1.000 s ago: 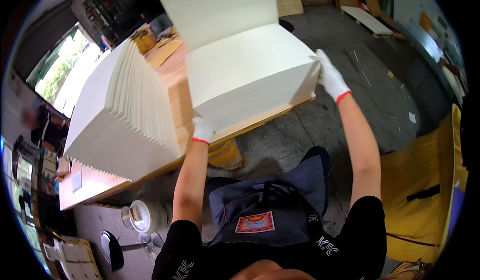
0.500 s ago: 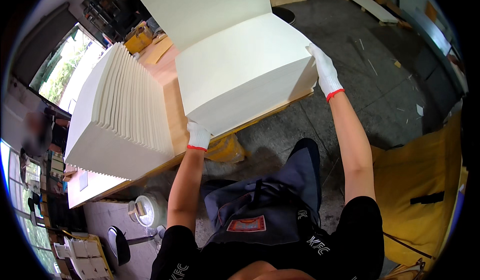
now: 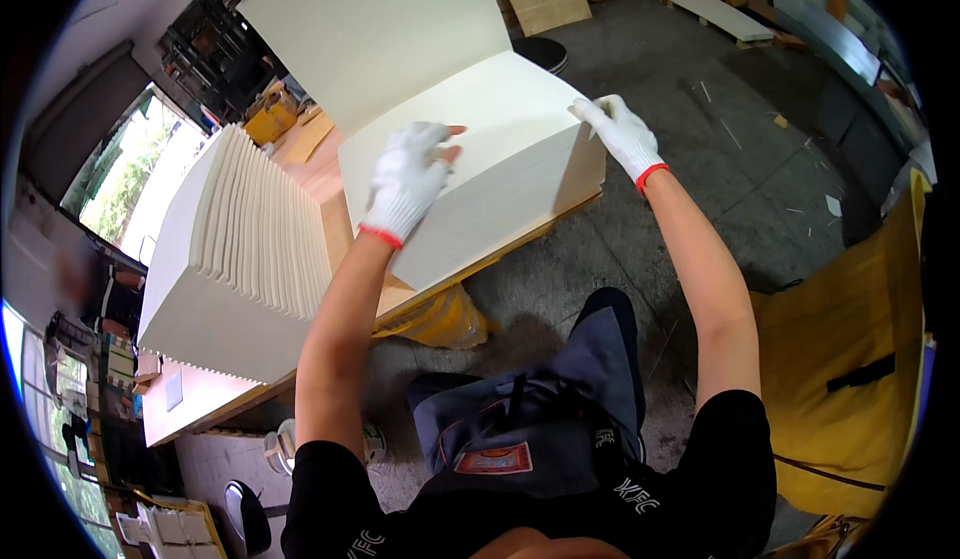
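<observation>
A thick stack of large cream-white paper sheets lies on the table in front of me, its top surface slightly bowed. A broad sheet stands raised along its far side. My left hand, in a white knit glove with a red cuff and bare fingertips, hovers over the stack's near left part, blurred, fingers apart and holding nothing. At the right corner of the stack, my gloved right hand has its fingers bent onto the paper's edge. Whether it grips one sheet or several is hidden.
A second stack of paper in fanned layers stands left on the wooden table. Yellow wrapping hangs below the table's edge. A yellow cloth-sided container stands right. Behind are a round black stool top and a yellow box.
My left hand has let go of the stack's near left corner and risen above the paper. My right hand has shifted from the stack's side onto its corner, fingers now bent.
</observation>
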Motion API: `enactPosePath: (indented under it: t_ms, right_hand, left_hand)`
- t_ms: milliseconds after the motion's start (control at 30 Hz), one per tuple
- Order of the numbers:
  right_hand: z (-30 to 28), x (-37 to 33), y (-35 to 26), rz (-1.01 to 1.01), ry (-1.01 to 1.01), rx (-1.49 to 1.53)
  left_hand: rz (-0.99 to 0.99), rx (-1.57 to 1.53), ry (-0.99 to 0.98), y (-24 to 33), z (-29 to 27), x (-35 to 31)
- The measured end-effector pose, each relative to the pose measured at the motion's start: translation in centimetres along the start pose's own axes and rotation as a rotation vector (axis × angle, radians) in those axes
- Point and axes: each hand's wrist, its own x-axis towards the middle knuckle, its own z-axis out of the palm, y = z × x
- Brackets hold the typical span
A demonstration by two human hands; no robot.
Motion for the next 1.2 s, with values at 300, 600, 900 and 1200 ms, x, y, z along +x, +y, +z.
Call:
enactPosePath:
  t_ms: [300, 600, 900, 1200]
  right_hand:
    - [-3.9, 2.9, -3.5, -0.746, 0.125, -0.756]
    - [-1.3, 3.2, -3.6, -0.224, -0.071, -0.005]
    - [0.2, 2.3, -1.9, -0.214, 0.147, 0.116]
    - [0.4, 1.9, -1.4, -0.194, 0.141, 0.144]
  left_hand:
    - [-0.097, 0.039, -0.428, 5.4, 2.8, 8.7]
    - [0.139, -0.506, -0.247, 3.0, 7.3, 8.9]
    - [-0.002, -0.679, -0.313, 2.6, 6.2, 9.1]
    - [0.028, -0.544, -0.343, 3.6, 6.9, 9.1]
